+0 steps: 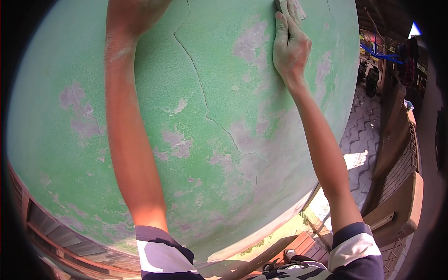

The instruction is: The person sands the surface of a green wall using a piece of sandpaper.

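A green wall (158, 112) with peeling paint and grey bare patches fills most of the head view. High on it, my right hand (291, 51), dusty with pale powder, presses what looks like a folded piece of sandpaper (298, 8) against the surface. Its fingers are closed over that piece, which the top edge partly cuts off. My left hand (137, 14) is raised at the upper left, close to the wall; its fingers lie outside the frame. A long jagged crack (198, 79) runs down the wall between my arms.
Below me are reddish wooden planks (298, 247) with a foot near them. A wooden bench-like frame with wire mesh (401, 163) stands on the right beside grey paving (361, 121). Farther back are a parked motorbike (372, 79) and blue cords (382, 56). Wooden slats (56, 228) line the lower left.
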Tool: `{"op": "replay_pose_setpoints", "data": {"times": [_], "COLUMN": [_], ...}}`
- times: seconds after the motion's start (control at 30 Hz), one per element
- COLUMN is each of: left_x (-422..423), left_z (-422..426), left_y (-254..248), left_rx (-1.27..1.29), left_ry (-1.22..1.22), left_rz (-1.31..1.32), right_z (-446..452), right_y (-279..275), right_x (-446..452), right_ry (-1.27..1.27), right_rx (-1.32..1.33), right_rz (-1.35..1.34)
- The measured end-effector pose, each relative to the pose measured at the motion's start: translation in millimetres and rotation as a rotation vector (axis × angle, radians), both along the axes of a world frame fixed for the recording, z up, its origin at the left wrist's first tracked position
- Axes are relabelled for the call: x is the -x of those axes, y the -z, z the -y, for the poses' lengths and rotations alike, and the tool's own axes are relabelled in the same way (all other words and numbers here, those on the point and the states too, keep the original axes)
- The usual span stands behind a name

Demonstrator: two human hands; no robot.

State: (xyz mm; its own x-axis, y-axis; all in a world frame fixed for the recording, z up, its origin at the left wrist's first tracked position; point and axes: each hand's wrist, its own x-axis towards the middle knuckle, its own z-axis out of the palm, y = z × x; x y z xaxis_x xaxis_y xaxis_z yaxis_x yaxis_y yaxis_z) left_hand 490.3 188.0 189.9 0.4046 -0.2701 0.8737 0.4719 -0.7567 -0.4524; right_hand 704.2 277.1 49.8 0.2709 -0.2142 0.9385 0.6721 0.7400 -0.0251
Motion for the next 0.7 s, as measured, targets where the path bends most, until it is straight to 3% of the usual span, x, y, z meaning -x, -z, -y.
{"op": "replay_pose_setpoints", "data": {"times": [0.03,0.17,0.23,0.37,0.4,0.5,0.63,0.7], "left_x": [-0.9,5.4,5.7,3.5,4.7,1.0,0.2,10.8], "left_z": [-1.1,-7.8,-13.6,-10.0,-8.5,-16.9,5.3,-5.5], "left_y": [0.2,4.3,13.1,33.4,36.7,39.7,51.7,55.3], "left_rx": [0.000,0.000,-0.051,0.030,0.098,0.053,0.249,0.359], "left_ry": [0.010,0.121,0.144,0.116,0.064,0.154,-0.069,-0.142], "left_rz": [0.002,-0.054,-0.126,0.030,0.068,0.039,0.047,0.064], "right_z": [-0.1,37.3,31.7,-0.8,-0.8,0.2,27.6,14.8], "right_y": [5.4,96.8,86.5,35.5,28.2,50.9,82.3,56.2], "right_x": [9.0,50.2,18.4,-23.2,-23.8,4.9,13.6,-15.2], "right_ry": [0.003,0.077,0.088,0.028,-0.105,-0.008,0.057,0.028], "right_rx": [-0.013,0.069,0.049,0.017,0.063,0.068,0.101,0.081], "right_rz": [-0.064,0.358,0.535,0.113,-0.011,-0.053,0.448,0.344]}}
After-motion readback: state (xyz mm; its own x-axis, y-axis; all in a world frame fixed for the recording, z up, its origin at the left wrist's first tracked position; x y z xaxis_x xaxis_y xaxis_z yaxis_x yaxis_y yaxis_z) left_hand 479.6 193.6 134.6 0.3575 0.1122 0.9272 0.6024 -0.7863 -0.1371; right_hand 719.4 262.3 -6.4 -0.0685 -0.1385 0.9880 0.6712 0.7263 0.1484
